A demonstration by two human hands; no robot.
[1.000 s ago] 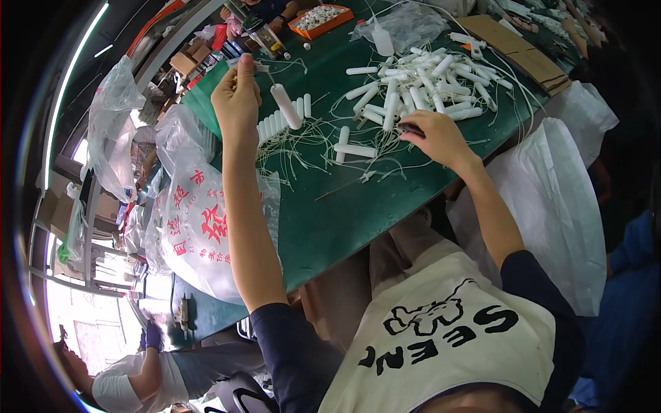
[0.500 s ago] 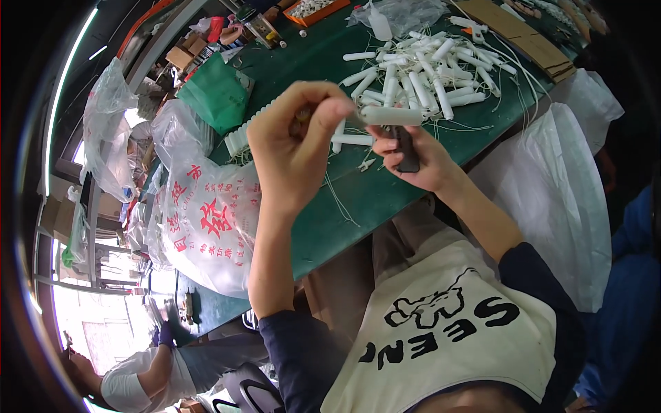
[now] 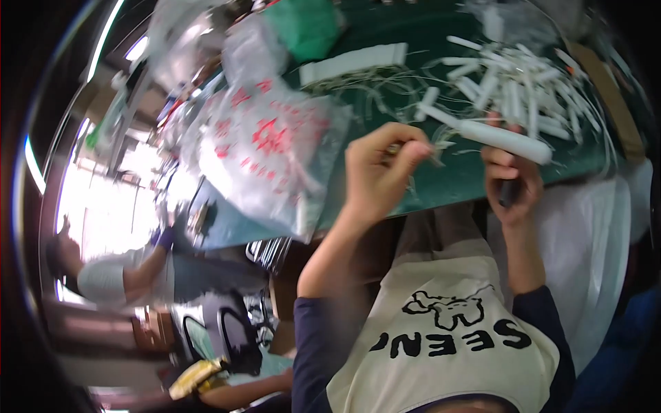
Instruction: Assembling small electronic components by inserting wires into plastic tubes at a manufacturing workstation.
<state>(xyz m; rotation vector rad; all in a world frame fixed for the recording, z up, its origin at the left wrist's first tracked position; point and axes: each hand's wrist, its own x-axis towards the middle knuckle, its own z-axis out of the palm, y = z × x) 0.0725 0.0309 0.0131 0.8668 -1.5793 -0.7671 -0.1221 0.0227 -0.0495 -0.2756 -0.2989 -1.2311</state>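
Note:
A smooth white tube (image 3: pixel 506 140), rounded at its right end, lies across the fingers of my right hand (image 3: pixel 513 175). That hand also grips a dark handle (image 3: pixel 508 193) below the tube; the rest of this tool is hidden. My left hand (image 3: pixel 385 168) is closed in a pinch just left of the tube, its fingertips a little apart from the tube's near end. Some small pale bits and thin strands blur at those fingertips, so what they pinch cannot be made out. Beyond my right hand spreads a pile of white tubes with wires (image 3: pixel 516 89) on the green table (image 3: pixel 441 189).
A row of white tubes (image 3: pixel 354 63) with trailing wires lies farther left. Beside it bulges a plastic bag with red print (image 3: pixel 255 151), a green bag (image 3: pixel 303 27) behind. A cardboard strip (image 3: pixel 609 103) borders the pile; a white sack (image 3: pixel 578 248) hangs at right. Another person (image 3: pixel 117 275) works at far left.
The view has swung, so the table and bags sit differently in it. My left fingertips have come away from the tube's end. My right hand still holds the tube and dark handle.

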